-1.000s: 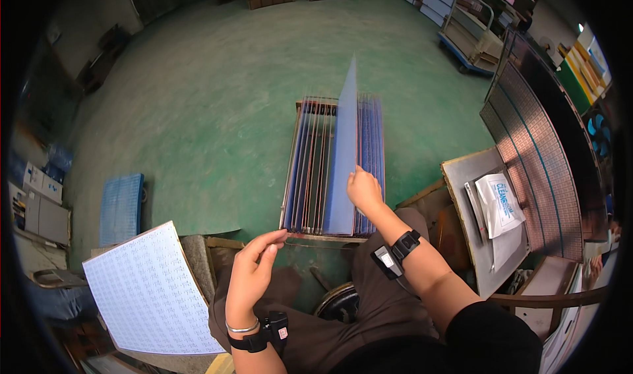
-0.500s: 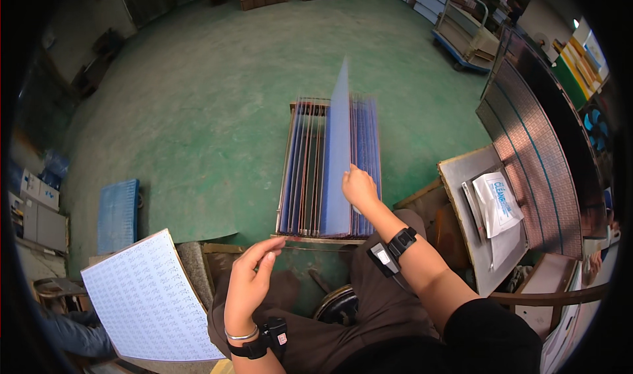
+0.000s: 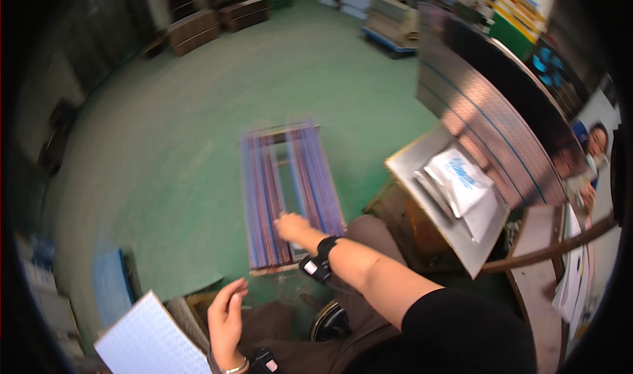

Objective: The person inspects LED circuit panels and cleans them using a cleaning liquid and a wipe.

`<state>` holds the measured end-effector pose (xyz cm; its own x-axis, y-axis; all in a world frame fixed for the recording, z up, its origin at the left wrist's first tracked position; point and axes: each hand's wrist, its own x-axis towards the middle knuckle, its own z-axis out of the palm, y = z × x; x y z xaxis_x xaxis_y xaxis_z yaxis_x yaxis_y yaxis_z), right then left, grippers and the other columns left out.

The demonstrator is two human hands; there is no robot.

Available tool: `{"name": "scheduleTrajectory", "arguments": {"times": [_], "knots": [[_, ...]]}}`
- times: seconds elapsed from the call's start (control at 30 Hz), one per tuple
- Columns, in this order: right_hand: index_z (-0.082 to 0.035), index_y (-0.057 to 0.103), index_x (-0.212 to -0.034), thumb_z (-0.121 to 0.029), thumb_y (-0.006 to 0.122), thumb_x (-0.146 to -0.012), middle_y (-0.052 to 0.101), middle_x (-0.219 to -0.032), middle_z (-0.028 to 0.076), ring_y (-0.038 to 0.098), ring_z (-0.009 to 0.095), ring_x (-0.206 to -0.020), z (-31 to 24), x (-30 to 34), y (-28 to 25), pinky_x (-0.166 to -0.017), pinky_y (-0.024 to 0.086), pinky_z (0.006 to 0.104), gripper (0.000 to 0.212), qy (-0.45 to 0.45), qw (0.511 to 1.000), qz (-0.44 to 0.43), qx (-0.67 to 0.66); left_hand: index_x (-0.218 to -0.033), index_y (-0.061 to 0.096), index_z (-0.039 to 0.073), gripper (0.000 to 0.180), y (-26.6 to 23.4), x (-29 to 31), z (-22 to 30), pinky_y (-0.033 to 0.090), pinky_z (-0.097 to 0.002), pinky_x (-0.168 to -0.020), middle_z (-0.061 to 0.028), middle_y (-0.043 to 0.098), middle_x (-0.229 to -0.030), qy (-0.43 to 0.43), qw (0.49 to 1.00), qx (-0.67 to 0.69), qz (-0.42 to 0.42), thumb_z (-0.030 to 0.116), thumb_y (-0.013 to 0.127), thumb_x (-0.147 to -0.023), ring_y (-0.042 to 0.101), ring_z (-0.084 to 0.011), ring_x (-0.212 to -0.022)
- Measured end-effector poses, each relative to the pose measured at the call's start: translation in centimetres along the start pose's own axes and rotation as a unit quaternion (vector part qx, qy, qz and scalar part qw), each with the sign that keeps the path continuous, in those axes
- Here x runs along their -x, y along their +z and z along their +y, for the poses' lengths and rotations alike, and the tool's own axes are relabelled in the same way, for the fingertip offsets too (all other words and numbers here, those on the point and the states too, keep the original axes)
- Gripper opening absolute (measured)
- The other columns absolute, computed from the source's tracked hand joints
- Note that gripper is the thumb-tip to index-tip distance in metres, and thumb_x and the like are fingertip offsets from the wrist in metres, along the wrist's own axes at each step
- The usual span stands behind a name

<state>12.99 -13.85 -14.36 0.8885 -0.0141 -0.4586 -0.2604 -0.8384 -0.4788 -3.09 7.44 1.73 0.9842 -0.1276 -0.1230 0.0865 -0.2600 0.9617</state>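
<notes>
A floor rack [image 3: 265, 202] holds many thin blue and reddish sheets standing on edge, with a gap [image 3: 283, 166] in the middle. My right hand [image 3: 293, 228], a black watch on its wrist, rests on the near end of the sheets; motion blur hides whether its fingers grip one. My left hand [image 3: 227, 315] hovers low over my lap, fingers apart and holding nothing. Just left of it lies a white dotted sheet [image 3: 148, 341].
A tilted metal table [image 3: 455, 249] with white plastic bags [image 3: 461, 176] stands at my right, beside a long corrugated metal panel [image 3: 488, 117]. Another person [image 3: 593, 146] sits at the far right. A blue crate [image 3: 109, 288] lies left, and a cart [image 3: 392, 18] and wooden pallets [image 3: 217, 15] stand behind.
The blue sheet that my right hand held raised above the rack is down among the others. My head has turned, shifting the rack left. My left hand has dropped lower.
</notes>
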Motion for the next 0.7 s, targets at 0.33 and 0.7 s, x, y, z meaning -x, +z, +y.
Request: {"name": "scheduleTrajectory", "arguments": {"times": [0.33, 0.7], "knots": [[-0.004, 0.056, -0.114, 0.004, 0.051, -0.083, 0.051, -0.086, 0.014, 0.055, 0.030, -0.078, 16.0, 14.6, -19.6, -0.073, 0.045, 0.0361, 0.033, -0.188, 0.784, 0.563, -0.182, -0.124, 0.047, -0.004, 0.034, 2.1, 5.9, 5.6, 0.045, -0.0338, -0.092, -0.0169, 0.055, -0.120, -0.024, 0.996, -0.002, -0.083, 0.015, 0.046, -0.096, 0.057, -0.0242, -0.106], [-0.007, 0.049, -0.123, -0.008, 0.055, -0.082, 0.043, -0.128, 0.021, 0.061, 0.036, -0.087, 23.6, 24.0, -23.6, -0.075, 0.053, 0.0427, 0.042, 0.087, 0.851, 0.515, 0.050, -0.118, 0.054, -0.002, 0.029, 2.8, 13.5, 6.9, 0.047, -0.0309, -0.079, -0.0157, 0.063, -0.107, -0.283, 0.892, -0.082, -0.342, 0.013, 0.049, -0.094, 0.060, -0.0181, -0.091]]}}
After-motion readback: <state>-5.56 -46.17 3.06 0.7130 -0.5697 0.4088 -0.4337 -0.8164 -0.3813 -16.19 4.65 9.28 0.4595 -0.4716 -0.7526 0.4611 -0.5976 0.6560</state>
